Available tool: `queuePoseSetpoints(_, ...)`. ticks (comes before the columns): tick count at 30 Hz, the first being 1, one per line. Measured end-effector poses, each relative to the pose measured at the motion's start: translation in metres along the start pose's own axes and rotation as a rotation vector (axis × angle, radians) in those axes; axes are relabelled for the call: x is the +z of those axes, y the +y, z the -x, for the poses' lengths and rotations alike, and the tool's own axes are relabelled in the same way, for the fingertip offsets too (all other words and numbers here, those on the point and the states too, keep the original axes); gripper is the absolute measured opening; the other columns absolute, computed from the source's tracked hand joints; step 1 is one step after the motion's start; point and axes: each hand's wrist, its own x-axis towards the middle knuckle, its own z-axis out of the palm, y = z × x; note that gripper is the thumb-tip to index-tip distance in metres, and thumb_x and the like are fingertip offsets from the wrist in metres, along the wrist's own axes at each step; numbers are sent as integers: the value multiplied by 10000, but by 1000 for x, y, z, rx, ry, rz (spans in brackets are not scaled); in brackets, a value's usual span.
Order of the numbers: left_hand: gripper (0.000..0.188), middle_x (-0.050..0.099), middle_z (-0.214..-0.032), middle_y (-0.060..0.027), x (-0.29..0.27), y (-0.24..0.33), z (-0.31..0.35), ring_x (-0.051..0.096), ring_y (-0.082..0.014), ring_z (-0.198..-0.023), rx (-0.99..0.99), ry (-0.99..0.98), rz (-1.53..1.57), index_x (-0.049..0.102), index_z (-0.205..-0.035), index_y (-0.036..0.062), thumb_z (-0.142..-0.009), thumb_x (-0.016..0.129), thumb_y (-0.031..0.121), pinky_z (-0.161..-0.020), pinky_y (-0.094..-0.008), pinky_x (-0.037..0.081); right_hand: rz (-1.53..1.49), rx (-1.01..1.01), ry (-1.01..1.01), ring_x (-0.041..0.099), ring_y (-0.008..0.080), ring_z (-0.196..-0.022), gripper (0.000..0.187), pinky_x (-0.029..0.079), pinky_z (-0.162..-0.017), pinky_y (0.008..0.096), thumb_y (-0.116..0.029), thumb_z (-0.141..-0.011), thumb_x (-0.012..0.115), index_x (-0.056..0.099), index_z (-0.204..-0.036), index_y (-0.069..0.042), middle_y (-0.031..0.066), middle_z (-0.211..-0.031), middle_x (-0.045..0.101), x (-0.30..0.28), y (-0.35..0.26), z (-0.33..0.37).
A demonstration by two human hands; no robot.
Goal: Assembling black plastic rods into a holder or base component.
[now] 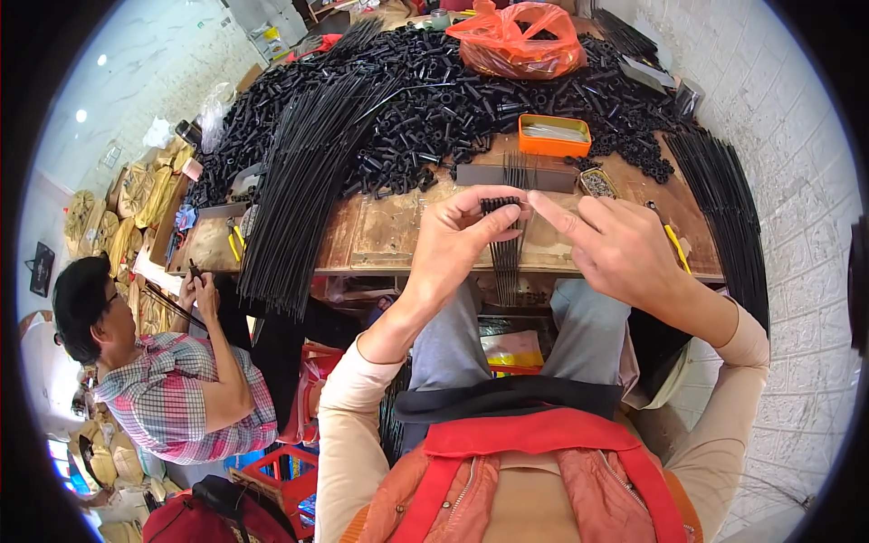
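the left hand (463,231) is gripping a row of small black sleeves (501,204), its thumb pressing from the near side and its fingers curling behind. a bundle of thin black rods (504,273) is extending downward from this row, past the front edge of the bench (380,237); the row is standing above that edge, between the two hands. the right hand (615,240) is pointing its index finger at the right end of the row, the other fingers folding toward the palm; whether they are pinching anything fine cannot be told.

beyond the hands, a flat dark bar (478,176) is lying on the bench, with an orange box (554,148) sitting just behind it. a pile of black parts (416,118) is covering the far area, and a red plastic bag (520,45) is resting on it. a larger rod bundle (299,190) is overhanging the edge at left. at the left side, a co-worker (186,385) is holding a small dark piece (195,268).
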Motion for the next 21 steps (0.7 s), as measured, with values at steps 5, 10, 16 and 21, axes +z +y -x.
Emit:
queuePoseSetpoints(5,216,684,-1007,-95,1,0,1,665,-149,-928,-1,9,0,658,-1121,-18,-911,615,5,-828,-314,594,-28,8,5,533,204,-652,678,459,-573,347,-17,-710,643,526,-1372,-106,48,-734,427,3,-2,1)
queuePoseSetpoints(10,201,689,-1007,-100,-2,0,0,668,-165,-945,6,2,5,660,-1109,-12,-916,607,6,-839,-332,591,105,-69,50,514,210,-675,625,434,-581,339,-47,-709,622,558,-1330,-61,49,-751,441,5,7,1)
queuePoseSetpoints(16,196,692,-1010,-110,-5,-2,-1,668,-170,-956,7,-10,-2,657,-1105,0,-915,607,7,-847,-342,588,177,-189,192,499,200,-689,569,410,-589,322,-66,-699,591,588,-1264,-5,56,-762,461,2,14,-3)
queuePoseSetpoints(21,187,693,-1009,-104,-7,-2,-1,665,-161,-957,24,-17,8,659,-1100,7,-921,605,19,-848,-327,585,192,-204,156,483,195,-676,603,406,-598,318,-72,-694,595,574,-1294,-10,43,-740,442,2,14,-5)
